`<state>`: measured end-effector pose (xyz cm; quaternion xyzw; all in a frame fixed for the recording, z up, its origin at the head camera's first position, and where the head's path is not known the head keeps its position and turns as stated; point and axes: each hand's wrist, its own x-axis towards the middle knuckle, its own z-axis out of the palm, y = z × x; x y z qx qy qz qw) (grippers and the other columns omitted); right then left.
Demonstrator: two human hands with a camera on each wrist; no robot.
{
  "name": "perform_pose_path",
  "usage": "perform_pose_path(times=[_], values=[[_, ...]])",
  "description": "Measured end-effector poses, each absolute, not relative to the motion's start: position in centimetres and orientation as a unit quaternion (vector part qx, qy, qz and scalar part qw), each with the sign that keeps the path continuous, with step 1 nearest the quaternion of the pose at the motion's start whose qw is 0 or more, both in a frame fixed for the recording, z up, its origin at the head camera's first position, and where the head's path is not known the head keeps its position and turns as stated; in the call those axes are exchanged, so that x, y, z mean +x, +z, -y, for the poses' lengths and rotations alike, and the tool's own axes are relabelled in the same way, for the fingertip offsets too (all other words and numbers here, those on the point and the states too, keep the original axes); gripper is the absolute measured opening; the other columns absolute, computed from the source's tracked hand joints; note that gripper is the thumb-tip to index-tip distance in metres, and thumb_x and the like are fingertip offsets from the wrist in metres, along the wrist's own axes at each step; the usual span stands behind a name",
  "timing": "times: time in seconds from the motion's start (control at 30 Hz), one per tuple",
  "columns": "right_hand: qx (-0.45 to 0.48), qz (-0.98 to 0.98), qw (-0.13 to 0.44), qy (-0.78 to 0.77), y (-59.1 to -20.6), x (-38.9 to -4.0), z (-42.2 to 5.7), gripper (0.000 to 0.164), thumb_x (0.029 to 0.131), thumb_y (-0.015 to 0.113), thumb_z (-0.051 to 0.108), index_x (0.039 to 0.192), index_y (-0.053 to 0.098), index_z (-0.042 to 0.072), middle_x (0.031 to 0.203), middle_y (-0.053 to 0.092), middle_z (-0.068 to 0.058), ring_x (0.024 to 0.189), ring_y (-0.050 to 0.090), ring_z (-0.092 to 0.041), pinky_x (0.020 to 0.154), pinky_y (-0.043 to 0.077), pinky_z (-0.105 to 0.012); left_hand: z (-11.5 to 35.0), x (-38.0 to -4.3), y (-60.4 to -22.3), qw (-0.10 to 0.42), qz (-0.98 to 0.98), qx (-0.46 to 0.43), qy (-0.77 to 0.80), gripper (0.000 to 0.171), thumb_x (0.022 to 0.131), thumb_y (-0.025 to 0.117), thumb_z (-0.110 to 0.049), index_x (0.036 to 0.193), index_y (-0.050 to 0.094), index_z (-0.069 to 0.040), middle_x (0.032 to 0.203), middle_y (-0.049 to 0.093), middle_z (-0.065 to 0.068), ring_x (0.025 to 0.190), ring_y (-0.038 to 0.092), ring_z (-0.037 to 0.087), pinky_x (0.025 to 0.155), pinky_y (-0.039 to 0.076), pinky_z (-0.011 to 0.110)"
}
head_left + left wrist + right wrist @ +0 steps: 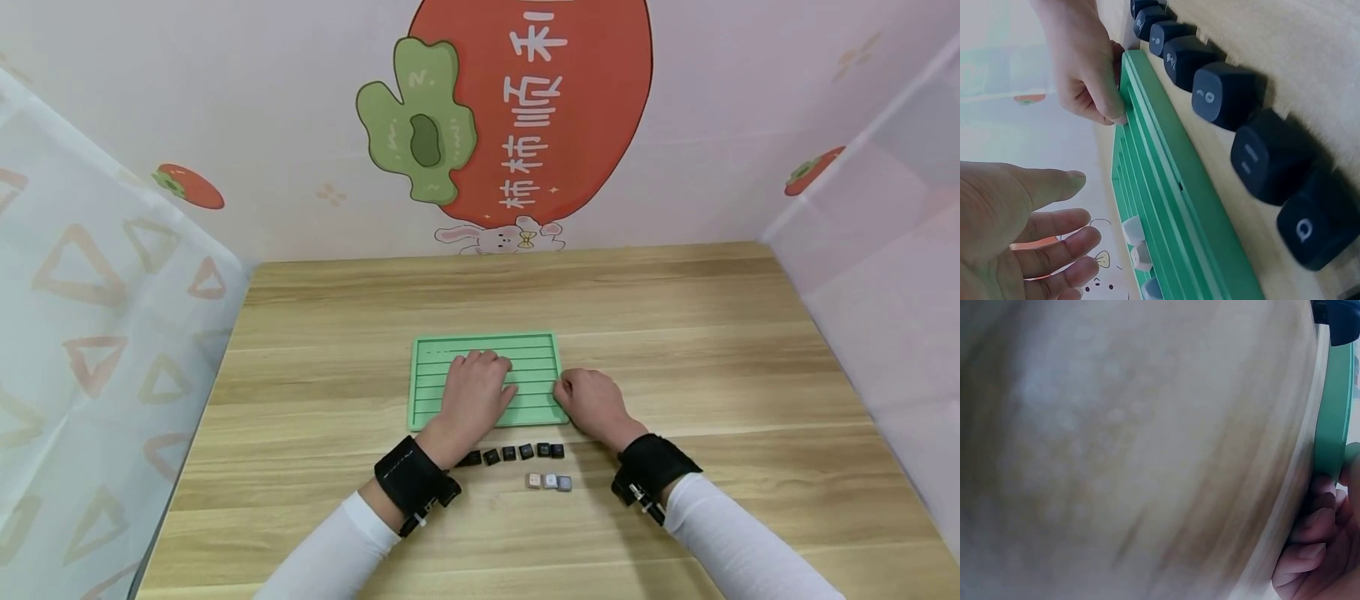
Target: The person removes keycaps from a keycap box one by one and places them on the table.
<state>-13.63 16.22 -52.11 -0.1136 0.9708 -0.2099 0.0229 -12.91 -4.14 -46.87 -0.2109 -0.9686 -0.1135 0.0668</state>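
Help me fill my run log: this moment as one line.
left grip: over green tray, empty; right grip: holds tray's right edge; black keycaps: row on table; light keycaps: on tray and table

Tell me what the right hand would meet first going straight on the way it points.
Most likely the green tray: the right hand grips its right edge, so going straight on would probably press into it first.
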Motion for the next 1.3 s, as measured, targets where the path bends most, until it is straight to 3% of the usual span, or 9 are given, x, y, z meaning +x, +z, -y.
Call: perform_pose_path(times=[0.6,1.3], values=[[-0.112,-0.969,0.02,-0.217,-52.2,-13.6,-16.3,0.038,0.09,0.049,0.021,0.054,0.038,0.015,0.05,0.03,0.004,0.046,0.033,-0.013,0.047,0.028,-0.029,4.3,-14.2,-47.3,0.075,0.97,-0.199,-0.12,0.029,0.08,0.071,-0.03,0.103,0.072,-0.011,0.098,0.068,0.005,0.09,0.06,0.024,0.071,0.046,0.039],[-0.113,-0.969,0.021,-0.219,-52.3,-13.6,-16.3,0.039,0.09,0.048,0.022,0.054,0.037,0.015,0.05,0.029,0.005,0.045,0.033,-0.013,0.045,0.027,-0.029,4.3,-16.1,-48.3,0.014,0.978,-0.191,-0.084,0.032,0.081,0.069,-0.026,0.109,0.069,-0.01,0.104,0.066,0.006,0.092,0.056,0.023,0.076,0.046,0.038]])
